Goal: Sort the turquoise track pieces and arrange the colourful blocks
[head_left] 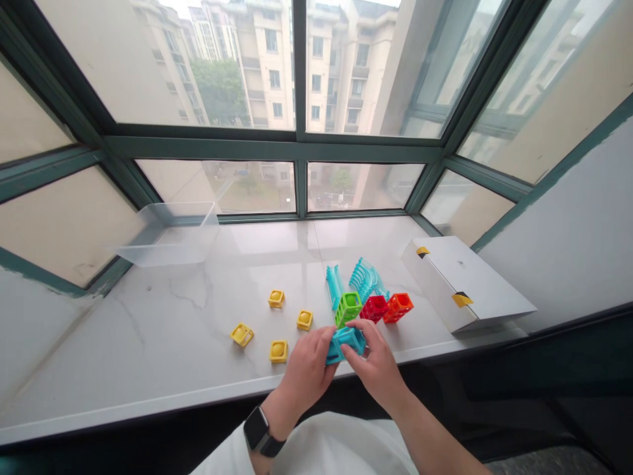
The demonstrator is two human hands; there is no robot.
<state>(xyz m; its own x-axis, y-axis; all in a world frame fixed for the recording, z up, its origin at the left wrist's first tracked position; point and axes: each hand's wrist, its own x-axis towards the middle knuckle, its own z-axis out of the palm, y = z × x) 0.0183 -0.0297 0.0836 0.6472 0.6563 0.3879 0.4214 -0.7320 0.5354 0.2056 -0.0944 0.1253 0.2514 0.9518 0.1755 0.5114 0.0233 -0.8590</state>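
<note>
Between my two hands is a blue openwork block piece (346, 341), held near the front edge of the white sill. My left hand (309, 363) grips its left end, and a dark watch sits on that wrist. On the other end, my right hand (372, 356) has its thumb and fingers closed. Just beyond stand a green block stack (348, 307), a dark red one (374, 308) and an orange-red one (398, 307). Several yellow cube blocks lie apart to the left, among them one (278, 351) close to my left hand.
Behind the stacks lie turquoise track-like pieces, one straight (334, 285) and some curved (366, 278). A clear plastic bin (171, 254) is at the back left. On the right rests a white box (467, 280) with yellow-black tape. Framed windows (297, 148) enclose the sill (163, 343).
</note>
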